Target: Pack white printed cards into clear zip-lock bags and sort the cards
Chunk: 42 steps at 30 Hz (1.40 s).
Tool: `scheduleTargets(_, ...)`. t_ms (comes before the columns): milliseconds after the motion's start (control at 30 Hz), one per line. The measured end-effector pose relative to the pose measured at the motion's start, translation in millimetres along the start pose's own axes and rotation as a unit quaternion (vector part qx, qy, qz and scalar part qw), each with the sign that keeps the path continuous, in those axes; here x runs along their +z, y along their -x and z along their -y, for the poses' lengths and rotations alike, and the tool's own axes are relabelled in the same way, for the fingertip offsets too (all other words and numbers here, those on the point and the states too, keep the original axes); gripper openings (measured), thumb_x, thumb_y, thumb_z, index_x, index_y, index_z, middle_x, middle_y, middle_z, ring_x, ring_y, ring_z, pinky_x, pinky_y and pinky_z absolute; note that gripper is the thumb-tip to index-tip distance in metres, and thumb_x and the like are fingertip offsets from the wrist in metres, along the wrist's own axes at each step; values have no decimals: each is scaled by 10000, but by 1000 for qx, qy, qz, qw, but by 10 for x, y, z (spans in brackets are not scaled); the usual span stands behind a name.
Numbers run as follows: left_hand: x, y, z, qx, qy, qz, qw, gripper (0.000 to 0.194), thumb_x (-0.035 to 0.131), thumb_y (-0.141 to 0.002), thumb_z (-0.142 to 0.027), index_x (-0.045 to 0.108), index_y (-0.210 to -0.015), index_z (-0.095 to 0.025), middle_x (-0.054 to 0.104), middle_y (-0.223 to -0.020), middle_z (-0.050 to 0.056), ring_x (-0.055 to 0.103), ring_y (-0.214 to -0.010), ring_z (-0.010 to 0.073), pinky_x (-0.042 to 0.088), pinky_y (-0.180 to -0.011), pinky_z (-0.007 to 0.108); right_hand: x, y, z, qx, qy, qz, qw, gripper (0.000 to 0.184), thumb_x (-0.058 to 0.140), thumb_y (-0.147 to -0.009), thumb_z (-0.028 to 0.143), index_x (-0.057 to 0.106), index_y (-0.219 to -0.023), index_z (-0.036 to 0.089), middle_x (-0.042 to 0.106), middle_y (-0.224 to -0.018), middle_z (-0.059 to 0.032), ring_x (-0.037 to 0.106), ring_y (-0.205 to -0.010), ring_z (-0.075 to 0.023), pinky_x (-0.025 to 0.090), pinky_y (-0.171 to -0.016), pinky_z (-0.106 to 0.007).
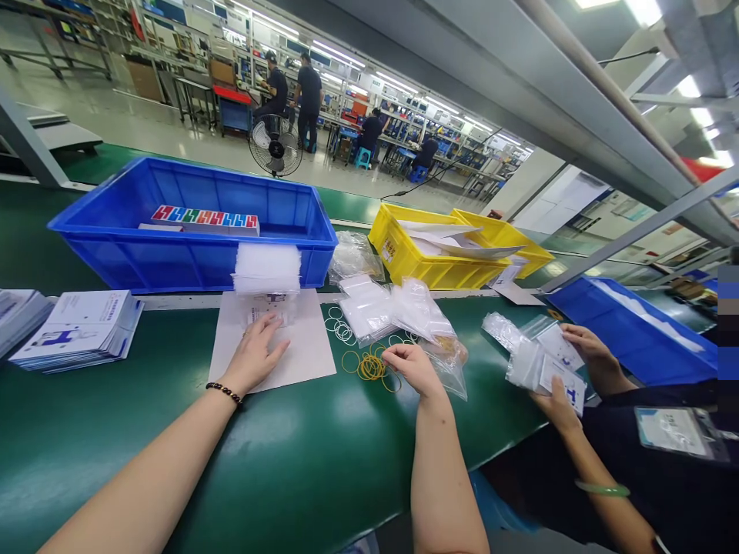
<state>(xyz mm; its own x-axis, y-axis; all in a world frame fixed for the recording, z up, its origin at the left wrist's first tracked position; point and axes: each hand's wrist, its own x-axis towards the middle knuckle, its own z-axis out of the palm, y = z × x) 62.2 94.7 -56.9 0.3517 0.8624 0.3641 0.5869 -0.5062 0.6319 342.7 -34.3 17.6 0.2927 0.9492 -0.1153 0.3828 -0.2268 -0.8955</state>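
Observation:
My left hand [254, 352] lies flat with fingers spread on a white paper sheet [305, 350], its fingertips at a small clear bagged item [269, 314]. A stack of white foam bags [266, 268] leans against the blue bin just beyond. My right hand [411, 367] is curled, fingers pinched at a heap of yellow rubber bands [370, 367] on the green table [289, 454]. White rubber bands [340, 329] and clear plastic bags [398, 309] lie right behind that hand.
A blue bin [115, 246] holds a colourful box [205, 218]. Leaflets [81, 329] are stacked at left. Yellow bins [427, 269] stand behind. A co-worker's hands [577, 369] on the right hold small bagged cards [543, 362]. Another blue bin [635, 338] sits far right.

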Motion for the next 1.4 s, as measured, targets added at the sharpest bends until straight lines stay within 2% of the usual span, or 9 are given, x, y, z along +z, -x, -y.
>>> scheduleTargets(133, 4, -2, 9, 7, 1, 3, 1000, 465, 422, -789, -462, 567, -1129, -180, 481, -1264, 126, 422, -1202, 300, 321, -1036, 472, -8, 68, 65, -4, 2, 20, 1000, 232, 625, -649, 373, 622, -549, 164, 522, -514, 17, 445, -510, -107, 355, -518, -252)
scheduleTargets(267, 10, -1, 22, 8, -3, 8, 1000, 467, 418, -795, -458, 560, -1137, -173, 476, -1275, 133, 419, -1202, 306, 321, -1031, 487, 19, 162, 136, 10, 9, 163, 987, 193, 630, -648, 341, 661, -577, 165, 562, -528, 5, 476, -517, -115, 374, -522, -254)
scheduleTargets(333, 15, -1, 27, 6, -7, 10, 1000, 465, 416, -797, -458, 559, -1137, -174, 479, -1272, 131, 417, -1202, 305, 324, -1028, 488, 42, 152, 122, 27, 35, 190, 981, 172, 640, -634, 325, 690, -670, 165, 599, -577, -4, 504, -542, -125, 392, -538, -256)
scheduleTargets(500, 11, -3, 23, 7, -10, 13, 1000, 459, 415, -798, -456, 558, -1133, -177, 486, -1251, 125, 421, -1197, 297, 342, -1021, 468, 115, -17, -4, 3, 200, 5, 980, 184, 538, -721, 305, 660, -716, 167, 631, -713, -28, 556, -671, -150, 420, -627, -259)
scheduleTargets(567, 1, -3, 16, 13, -14, 20, 1000, 461, 409, -807, -453, 550, -1142, -170, 478, -1253, 129, 420, -1197, 297, 343, -1021, 468, 159, -80, -50, 9, 236, -25, 971, 159, 516, -726, 263, 644, -706, 171, 613, -710, -27, 548, -677, -154, 403, -628, -261)
scheduleTargets(767, -17, -6, 9, 15, -24, 27, 999, 445, 424, -813, -433, 539, -1154, -173, 461, -1277, 127, 423, -1200, 295, 344, -1025, 459, 293, -142, -122, 22, 293, 8, 956, 91, 551, -647, 143, 566, -567, 182, 552, -652, 5, 499, -605, -123, 342, -577, -234)
scheduleTargets(1100, -8, -13, 32, 21, -25, 32, 999, 432, 426, -819, -422, 537, -1153, -172, 455, -1283, 127, 411, -1215, 288, 337, -1031, 454, 279, -138, -142, 8, 319, 21, 948, 105, 520, -671, 121, 537, -587, 183, 525, -701, 10, 478, -624, -112, 335, -588, -223)
scheduleTargets(1267, -9, -13, 32, 19, -25, 36, 999, 445, 426, -817, -425, 539, -1153, -156, 451, -1289, 136, 409, -1217, 292, 332, -1035, 453, 261, -136, -140, -8, 308, -3, 951, 80, 518, -705, 159, 584, -675, 193, 533, -757, 2, 498, -690, -127, 365, -657, -240)
scheduleTargets(1400, -12, -15, 29, 14, -24, 35, 999, 449, 421, -816, -426, 540, -1153, -156, 456, -1286, 133, 411, -1216, 289, 328, -1040, 448, 308, -164, -148, -12, 296, 9, 955, 91, 542, -652, 126, 573, -592, 188, 522, -702, 9, 487, -628, -119, 365, -616, -241)
